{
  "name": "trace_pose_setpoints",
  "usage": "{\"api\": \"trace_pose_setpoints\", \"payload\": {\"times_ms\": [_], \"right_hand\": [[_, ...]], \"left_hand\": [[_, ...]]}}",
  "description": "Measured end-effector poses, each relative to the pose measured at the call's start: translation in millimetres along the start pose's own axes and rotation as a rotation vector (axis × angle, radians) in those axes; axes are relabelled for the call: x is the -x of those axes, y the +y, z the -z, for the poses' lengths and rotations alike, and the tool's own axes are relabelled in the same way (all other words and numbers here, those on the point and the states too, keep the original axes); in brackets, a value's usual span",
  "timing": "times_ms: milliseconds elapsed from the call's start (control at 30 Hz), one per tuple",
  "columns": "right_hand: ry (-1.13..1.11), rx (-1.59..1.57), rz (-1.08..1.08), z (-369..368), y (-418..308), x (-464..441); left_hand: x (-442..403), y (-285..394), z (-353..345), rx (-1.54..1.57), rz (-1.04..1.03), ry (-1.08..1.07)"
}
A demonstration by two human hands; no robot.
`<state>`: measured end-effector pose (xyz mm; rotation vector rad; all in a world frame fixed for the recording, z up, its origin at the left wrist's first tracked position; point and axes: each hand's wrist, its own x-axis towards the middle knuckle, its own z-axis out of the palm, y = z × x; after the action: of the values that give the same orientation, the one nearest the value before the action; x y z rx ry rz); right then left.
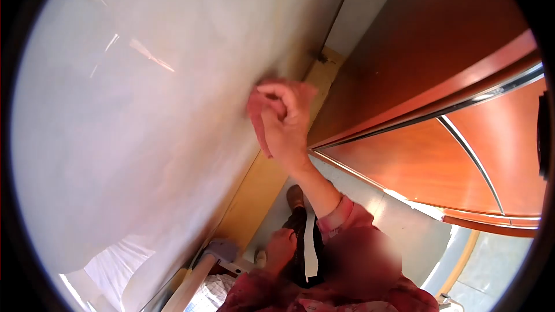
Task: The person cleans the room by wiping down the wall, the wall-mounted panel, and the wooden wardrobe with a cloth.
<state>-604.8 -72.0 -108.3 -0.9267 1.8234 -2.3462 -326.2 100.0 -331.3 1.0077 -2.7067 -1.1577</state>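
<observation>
My right hand (287, 118) is raised in the middle of the head view, with its fingers curled round a folded reddish sheet (259, 117). Whether the sheet is cloth or sandpaper I cannot make out. It lies at the pale, glossy panel (144, 121), close to the panel's right edge, and seems pressed to it. Lower down, my left hand (281, 247) is beside my dark trouser leg. Its fingers are too small and blurred to read, and nothing shows plainly in it.
A yellowish strip (245, 196) runs along the panel's edge. Glossy reddish-brown wooden panels (416, 75) with chrome trim stand on the right. My shoe (295, 196) is on the grey floor (399, 231). White fabric (118, 266) and a grey item (222, 249) are at lower left.
</observation>
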Motion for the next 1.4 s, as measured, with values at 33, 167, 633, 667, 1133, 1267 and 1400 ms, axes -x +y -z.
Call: {"api": "trace_pose_setpoints", "payload": {"times_ms": [33,167,633,667,1133,1267,1400], "right_hand": [[-0.054,-0.024,0.034,0.9,-9.1,-9.2],[-0.220,0.128,0.165,-15.5,9.1,30.1],[0.190,0.130,-0.874,156.5,32.3,282.4],[0.196,0.123,-0.865,167.5,31.0,286.4],[-0.400,0.786,-0.772,291.6,-25.9,329.5],[-0.504,1.365,-0.685,323.0,16.4,359.3],[-0.506,1.400,-0.685,324.0,16.8,348.7]], "left_hand": [[-1.2,-0.9,-1.3,-0.002,0.052,-0.094],[4.8,-11.6,-7.0,-0.024,-0.045,-0.061],[24.6,22.2,25.9,0.377,-0.020,0.148],[22.8,34.3,31.0,0.603,0.062,0.205],[-105.2,146.3,157.1,0.436,-0.628,0.344],[-191.9,228.3,261.4,0.195,-0.997,0.778],[-286.0,299.5,332.1,-0.364,-1.151,1.053]]}}
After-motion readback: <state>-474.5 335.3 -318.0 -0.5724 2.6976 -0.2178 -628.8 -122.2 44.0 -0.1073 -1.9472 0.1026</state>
